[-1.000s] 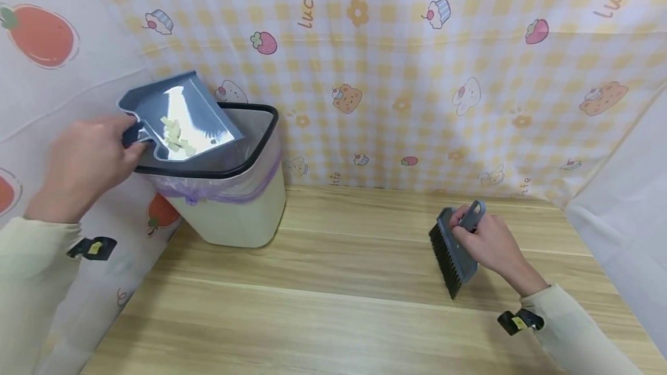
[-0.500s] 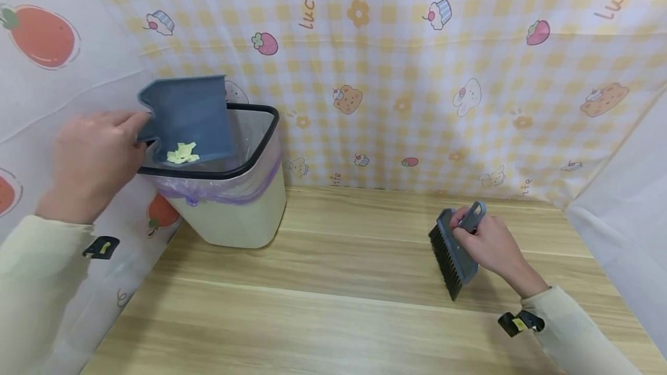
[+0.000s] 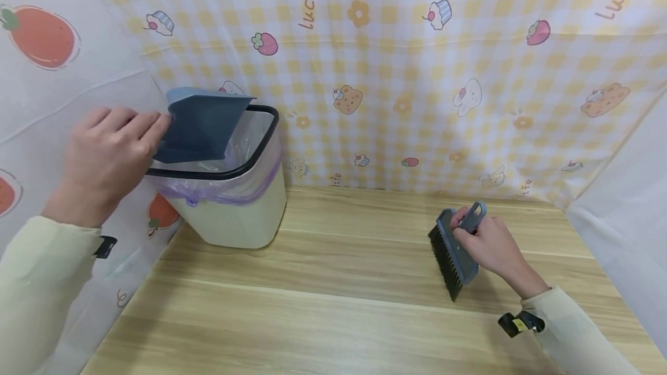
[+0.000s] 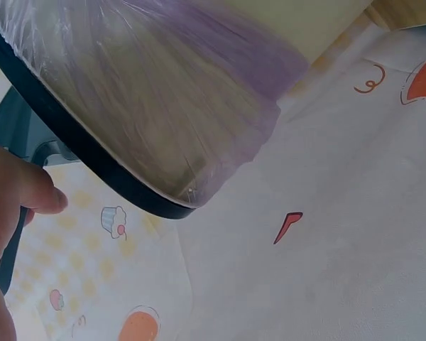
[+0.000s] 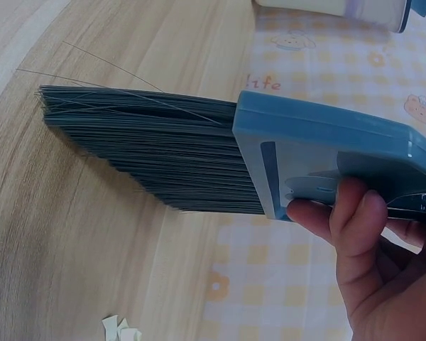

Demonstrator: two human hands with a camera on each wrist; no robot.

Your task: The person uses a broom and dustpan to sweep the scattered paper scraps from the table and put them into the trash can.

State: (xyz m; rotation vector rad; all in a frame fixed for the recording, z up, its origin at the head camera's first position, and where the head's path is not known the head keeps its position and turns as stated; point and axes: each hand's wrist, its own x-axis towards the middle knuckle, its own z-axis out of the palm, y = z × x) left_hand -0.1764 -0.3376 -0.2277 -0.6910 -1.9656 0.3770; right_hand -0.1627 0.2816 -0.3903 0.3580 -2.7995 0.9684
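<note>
While aslant — dustpan (image 3: 200, 130) over bin (image 3: 237, 221), cloth (image 3: 385, 74) behind

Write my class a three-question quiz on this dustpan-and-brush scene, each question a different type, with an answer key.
1. Which hand holds the brush?
2. True or false: the bin has no liner.
3. Where is the dustpan? (a) flat on the tabletop; (b) tilted over the bin's mouth; (c) under the brush.

Key: 1. The right hand. 2. False: a purplish liner hangs over its outside. 3. b, gripped by the left hand.
</note>
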